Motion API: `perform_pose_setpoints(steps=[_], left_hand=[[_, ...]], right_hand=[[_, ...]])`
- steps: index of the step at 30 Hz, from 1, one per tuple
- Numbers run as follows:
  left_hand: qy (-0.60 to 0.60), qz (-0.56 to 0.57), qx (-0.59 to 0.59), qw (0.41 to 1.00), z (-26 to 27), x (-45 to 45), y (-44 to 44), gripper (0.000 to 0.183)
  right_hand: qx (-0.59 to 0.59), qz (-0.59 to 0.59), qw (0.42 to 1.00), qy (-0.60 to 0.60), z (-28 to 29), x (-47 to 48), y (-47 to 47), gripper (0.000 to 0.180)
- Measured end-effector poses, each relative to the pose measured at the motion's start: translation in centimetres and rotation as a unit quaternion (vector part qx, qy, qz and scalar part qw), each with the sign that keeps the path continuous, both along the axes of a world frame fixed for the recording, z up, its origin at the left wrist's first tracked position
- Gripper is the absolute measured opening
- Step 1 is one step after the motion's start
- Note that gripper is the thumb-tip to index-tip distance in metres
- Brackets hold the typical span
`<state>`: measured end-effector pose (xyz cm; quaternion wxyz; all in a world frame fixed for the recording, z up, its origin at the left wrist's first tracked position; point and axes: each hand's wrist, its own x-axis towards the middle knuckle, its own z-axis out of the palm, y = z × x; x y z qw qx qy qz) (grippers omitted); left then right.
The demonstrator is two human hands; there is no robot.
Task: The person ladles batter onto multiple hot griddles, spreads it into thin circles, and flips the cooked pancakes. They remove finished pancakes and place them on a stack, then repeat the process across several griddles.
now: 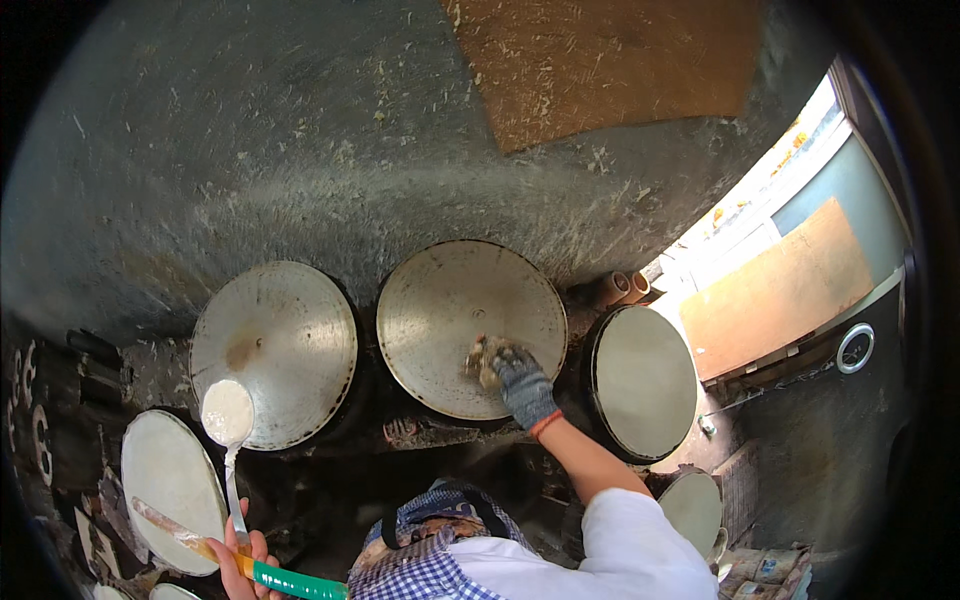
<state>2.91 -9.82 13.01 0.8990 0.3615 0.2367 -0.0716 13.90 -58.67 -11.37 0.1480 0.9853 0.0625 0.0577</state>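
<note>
My left hand [247, 562] holds a metal ladle [228, 412] filled with white batter, together with a stick [255, 571] wrapped in yellow and green. The ladle's bowl is over the lower edge of the left round metal griddle [300, 337], which has a brownish patch near its middle. My right hand [514, 375], in a grey knit glove with an orange cuff, presses a blurred, stained wad of cloth [487, 358] on the middle griddle [450, 322]. To the right is a griddle covered in a pale, even layer [645, 382].
Another pale-covered griddle [169, 480] lies at lower left, and one [694, 506] at lower right. Clay pipes [626, 287] stick out behind the right griddle. A stained dark wall [300, 165] rises behind the griddles. A brown board [780, 292] leans by the bright opening.
</note>
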Motion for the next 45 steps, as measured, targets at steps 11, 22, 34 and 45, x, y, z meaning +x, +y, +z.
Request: perform_pose_setpoints(steps=[11,22,34,45], left_hand=[[-0.004,-0.039,0.021,0.999,-0.3,0.9,0.6,0.063],[-0.009,-0.021,-0.027,0.999,-0.5,-0.6,1.3,0.063],[-0.03,0.048,-0.006,0.998,0.4,-4.5,5.3,0.068],[0.038,0.223,0.037,0.973,-0.9,-10.1,8.4,0.066]], right_hand=[[0.008,0.009,1.0,0.014,2.8,5.7,2.9,0.044],[0.079,-0.182,0.976,0.094,5.6,7.9,2.7,0.046],[0.465,0.272,0.843,-0.007,6.9,11.7,32.0,0.03],[0.027,0.097,0.979,0.177,5.5,25.1,36.4,0.035]])
